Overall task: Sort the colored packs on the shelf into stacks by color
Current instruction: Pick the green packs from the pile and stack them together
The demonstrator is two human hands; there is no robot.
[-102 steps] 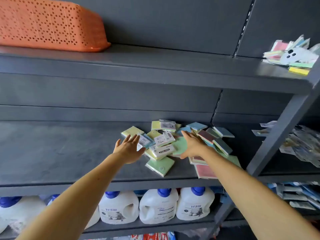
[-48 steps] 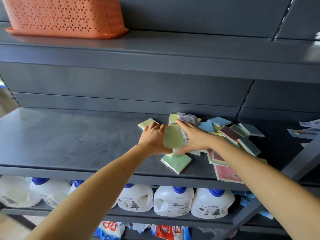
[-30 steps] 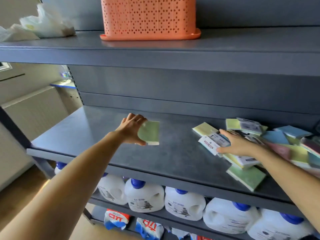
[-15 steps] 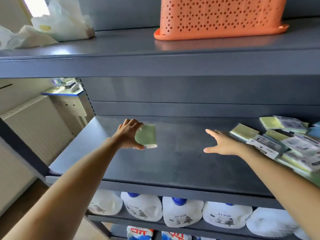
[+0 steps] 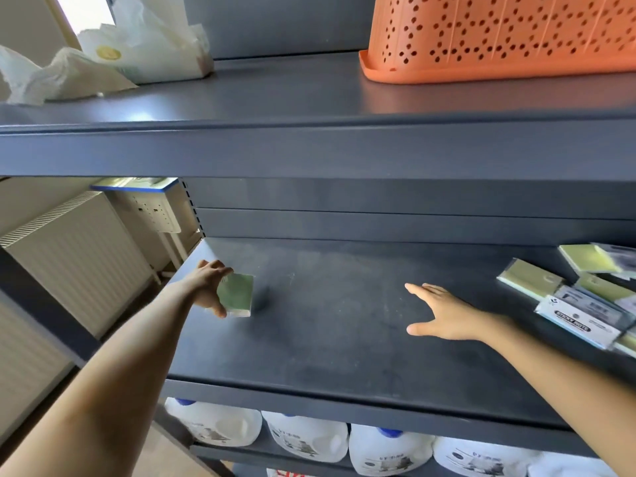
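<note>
Dark shelf (image 5: 344,339): left hand (image 5: 206,287) is pinching green pack (image 5: 237,295) by its edges, right hand (image 5: 444,315) is hovering released. Pack's looking light, stiff, wrapper probably slick.

Open shelf (image 5: 337,342) between the hands

Bare dark surface mid-shelf; packs (image 5: 581,304) crowd the right end (overlapping), upper shelf (image 5: 309,149) caps headroom.

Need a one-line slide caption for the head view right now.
Left hand holds a green pack low at the middle shelf's left end; right hand open, empty.
</note>
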